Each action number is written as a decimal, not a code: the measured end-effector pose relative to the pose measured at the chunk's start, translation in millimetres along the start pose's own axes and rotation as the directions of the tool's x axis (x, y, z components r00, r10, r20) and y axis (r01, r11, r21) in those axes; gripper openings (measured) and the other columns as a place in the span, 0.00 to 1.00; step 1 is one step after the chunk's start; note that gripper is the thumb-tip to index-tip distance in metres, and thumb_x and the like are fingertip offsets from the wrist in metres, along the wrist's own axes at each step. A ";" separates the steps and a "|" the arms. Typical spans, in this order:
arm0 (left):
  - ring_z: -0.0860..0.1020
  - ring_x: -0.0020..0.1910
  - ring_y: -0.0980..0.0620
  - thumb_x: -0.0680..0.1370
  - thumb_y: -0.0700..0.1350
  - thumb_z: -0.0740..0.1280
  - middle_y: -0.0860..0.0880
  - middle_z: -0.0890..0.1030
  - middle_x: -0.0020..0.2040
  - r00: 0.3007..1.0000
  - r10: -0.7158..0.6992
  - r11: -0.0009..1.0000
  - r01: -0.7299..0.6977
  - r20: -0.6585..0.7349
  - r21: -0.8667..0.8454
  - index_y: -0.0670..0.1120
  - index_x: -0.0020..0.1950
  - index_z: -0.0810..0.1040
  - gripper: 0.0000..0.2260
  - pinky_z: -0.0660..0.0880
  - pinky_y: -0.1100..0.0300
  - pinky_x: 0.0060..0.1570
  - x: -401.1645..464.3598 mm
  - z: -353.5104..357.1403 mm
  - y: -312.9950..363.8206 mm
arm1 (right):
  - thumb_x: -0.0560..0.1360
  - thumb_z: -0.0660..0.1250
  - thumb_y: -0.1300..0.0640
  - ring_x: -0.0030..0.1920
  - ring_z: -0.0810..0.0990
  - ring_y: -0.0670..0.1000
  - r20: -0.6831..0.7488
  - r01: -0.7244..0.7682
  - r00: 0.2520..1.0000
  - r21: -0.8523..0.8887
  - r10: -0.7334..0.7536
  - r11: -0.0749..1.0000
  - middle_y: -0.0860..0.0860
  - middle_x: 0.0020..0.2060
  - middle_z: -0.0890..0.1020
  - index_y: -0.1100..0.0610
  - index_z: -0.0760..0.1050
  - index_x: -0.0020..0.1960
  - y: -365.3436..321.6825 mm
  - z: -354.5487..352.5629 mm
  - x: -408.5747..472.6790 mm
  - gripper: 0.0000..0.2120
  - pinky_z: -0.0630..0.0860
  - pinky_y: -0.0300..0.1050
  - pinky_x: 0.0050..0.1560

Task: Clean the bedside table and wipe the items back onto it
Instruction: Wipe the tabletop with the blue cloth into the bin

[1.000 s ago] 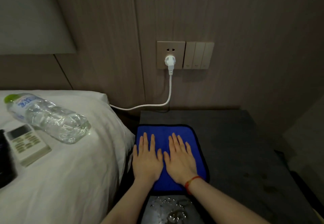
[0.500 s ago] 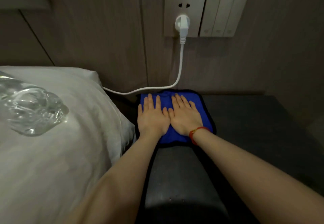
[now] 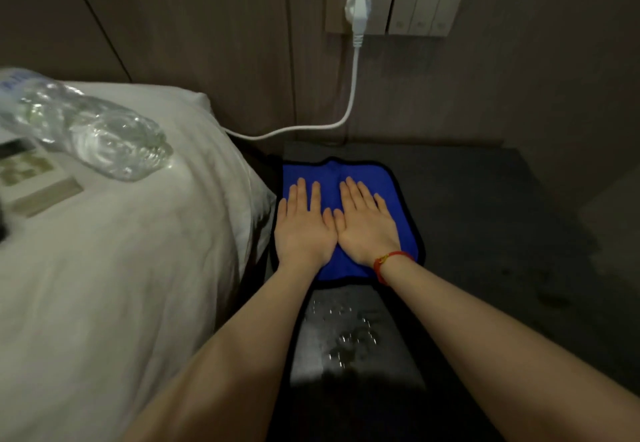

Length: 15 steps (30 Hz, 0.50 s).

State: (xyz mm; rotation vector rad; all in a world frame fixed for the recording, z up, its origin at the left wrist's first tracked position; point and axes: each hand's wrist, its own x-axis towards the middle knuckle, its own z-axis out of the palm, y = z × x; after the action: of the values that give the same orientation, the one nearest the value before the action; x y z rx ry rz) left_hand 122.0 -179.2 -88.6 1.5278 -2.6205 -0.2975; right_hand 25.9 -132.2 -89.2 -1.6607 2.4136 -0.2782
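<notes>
One white-sheeted bed (image 3: 104, 268) fills the 9 o'clock side, its rounded edge dropping just beside the table with only a narrow dark gap between them. One dark grey bedside table (image 3: 485, 233) takes the centre and the 3 o'clock side; its back edge meets the wood-panelled wall (image 3: 207, 43) at 12 o'clock, and most of its surface toward 3 o'clock lies bare and free for sweeping. One blue microfibre cloth with a black border (image 3: 388, 185) lies flat at the table's left rear corner, its left edge close to the table's rim. On it rest two hands, side by side with thumbs touching: the left hand (image 3: 304, 230) and the right hand (image 3: 367, 227), both spread flat, palms down, fingers straight, gripping nothing. The right wrist carries one red string bracelet (image 3: 391, 261).

At 6 o'clock from the cloth, a patch of water droplets (image 3: 349, 334) glistens on the tabletop between the forearms. On the bed at 10 o'clock lies one clear plastic water bottle (image 3: 90, 133) on its side, and just below it one white remote control (image 3: 34, 178), partly cut by the frame. One white plug (image 3: 358, 13) sits in the wall socket at 12 o'clock; its single white cable (image 3: 311, 130) curves down behind the bed.
</notes>
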 end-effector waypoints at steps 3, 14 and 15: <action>0.45 0.78 0.49 0.82 0.51 0.44 0.45 0.44 0.79 1.000 -0.004 1.000 0.004 -0.002 0.014 0.46 0.78 0.43 0.25 0.43 0.54 0.75 -48.0 -0.3 1.3 | 0.81 0.43 0.49 0.76 0.43 0.48 0.006 0.003 1.000 -0.002 -0.003 1.000 0.50 0.77 0.45 0.55 0.42 0.76 -6.4 3.6 -46.8 0.26 0.41 0.47 0.75; 0.44 0.78 0.50 0.82 0.51 0.45 0.46 0.43 0.79 0.999 -0.037 0.999 0.037 -0.014 -0.034 0.48 0.78 0.42 0.25 0.42 0.55 0.75 -175.3 4.3 3.6 | 0.81 0.42 0.49 0.76 0.41 0.47 0.029 -0.018 0.999 -0.016 0.019 1.000 0.49 0.76 0.43 0.55 0.40 0.76 -23.8 16.2 -172.7 0.27 0.37 0.45 0.73; 0.43 0.78 0.50 0.82 0.51 0.44 0.46 0.42 0.78 0.999 -0.041 0.999 0.041 -0.010 -0.030 0.48 0.78 0.41 0.25 0.42 0.55 0.75 -180.3 4.7 4.1 | 0.81 0.42 0.49 0.76 0.41 0.47 0.029 -0.019 0.999 -0.018 0.019 1.000 0.49 0.76 0.43 0.55 0.39 0.76 -24.3 17.1 -178.3 0.27 0.37 0.45 0.73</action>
State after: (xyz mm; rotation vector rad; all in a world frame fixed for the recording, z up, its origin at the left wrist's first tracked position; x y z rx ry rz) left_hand 206.8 -20.0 -89.1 1.5707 -2.5676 -0.3301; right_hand 114.7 25.2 -89.3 -1.6370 2.4165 -0.2286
